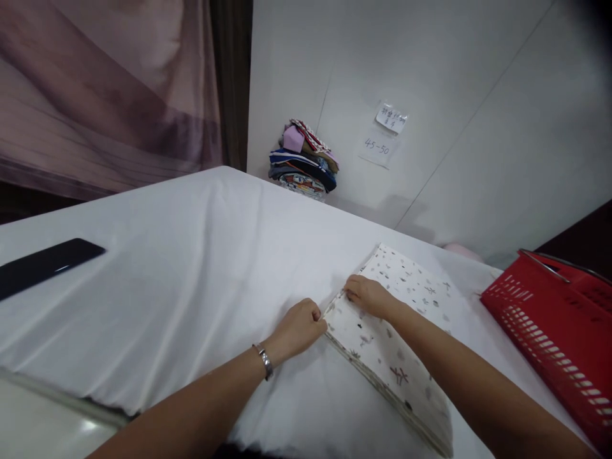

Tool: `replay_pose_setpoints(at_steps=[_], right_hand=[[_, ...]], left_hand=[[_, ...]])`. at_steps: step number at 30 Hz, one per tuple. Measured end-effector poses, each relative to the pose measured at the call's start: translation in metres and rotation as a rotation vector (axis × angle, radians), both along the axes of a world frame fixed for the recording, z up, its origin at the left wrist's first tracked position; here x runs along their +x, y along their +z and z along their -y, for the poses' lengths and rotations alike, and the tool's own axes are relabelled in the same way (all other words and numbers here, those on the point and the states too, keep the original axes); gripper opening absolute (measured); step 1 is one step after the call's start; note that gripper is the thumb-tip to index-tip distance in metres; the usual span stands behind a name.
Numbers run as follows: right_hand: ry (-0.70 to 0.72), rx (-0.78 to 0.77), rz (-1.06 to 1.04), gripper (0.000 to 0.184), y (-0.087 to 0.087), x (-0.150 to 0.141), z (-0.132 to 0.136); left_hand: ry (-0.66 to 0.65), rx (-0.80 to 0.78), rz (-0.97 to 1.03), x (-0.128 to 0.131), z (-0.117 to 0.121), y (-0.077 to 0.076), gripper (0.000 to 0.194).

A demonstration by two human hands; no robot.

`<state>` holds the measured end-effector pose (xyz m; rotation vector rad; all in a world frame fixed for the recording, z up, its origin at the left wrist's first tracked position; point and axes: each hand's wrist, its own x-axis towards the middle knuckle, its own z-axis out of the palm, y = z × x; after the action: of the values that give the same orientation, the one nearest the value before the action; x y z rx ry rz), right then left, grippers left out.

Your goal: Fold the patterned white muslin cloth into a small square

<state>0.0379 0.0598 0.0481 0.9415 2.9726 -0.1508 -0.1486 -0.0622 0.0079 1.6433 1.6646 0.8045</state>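
A folded white cloth [370, 335] with small grey, green and reddish-brown printed figures lies in several layers on the white-covered table [167, 274]. My left hand [301, 326], with a silver band at its wrist, is closed at the cloth's near left corner, fingertips pinching it. Further up the same edge, my right hand [370, 295] is closed too, its curled fingers gripping the cloth from above. My right forearm crosses over the cloth and hides part of it.
A red plastic basket [554, 325] with a metal handle stands at the right. Folded clothes [306, 159] are stacked against the wall beyond the table, beside paper notes [377, 148]. A dark flat object [48, 264] lies at the left; a pinkish curtain [109, 95] hangs behind.
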Motion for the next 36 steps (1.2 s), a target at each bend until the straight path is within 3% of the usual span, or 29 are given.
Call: replay_pose_setpoints(at_steps=[5, 10, 19, 28, 36], right_hand=[[0.049, 0.008, 0.037, 0.013, 0.003, 0.002, -0.011], [-0.009, -0.048, 0.106, 0.015, 0.01, -0.002, -0.013], [-0.118, -0.375, 0.014, 0.02, 0.021, -0.011, -0.007], [-0.15, -0.212, -0.111, 0.011, 0.001, -0.019, -0.006], [-0.145, -0.353, -0.127, 0.017, -0.001, -0.013, -0.017]], left_hand=[[0.003, -0.001, -0.009, 0.0, 0.0, -0.002, 0.007], [0.006, -0.01, -0.008, 0.001, 0.0, 0.0, 0.006], [0.003, -0.018, -0.01, 0.001, 0.001, 0.004, 0.008], [-0.01, -0.032, -0.003, 0.0, 0.002, 0.009, 0.011], [-0.01, -0.024, -0.026, 0.001, 0.002, 0.004, 0.009]])
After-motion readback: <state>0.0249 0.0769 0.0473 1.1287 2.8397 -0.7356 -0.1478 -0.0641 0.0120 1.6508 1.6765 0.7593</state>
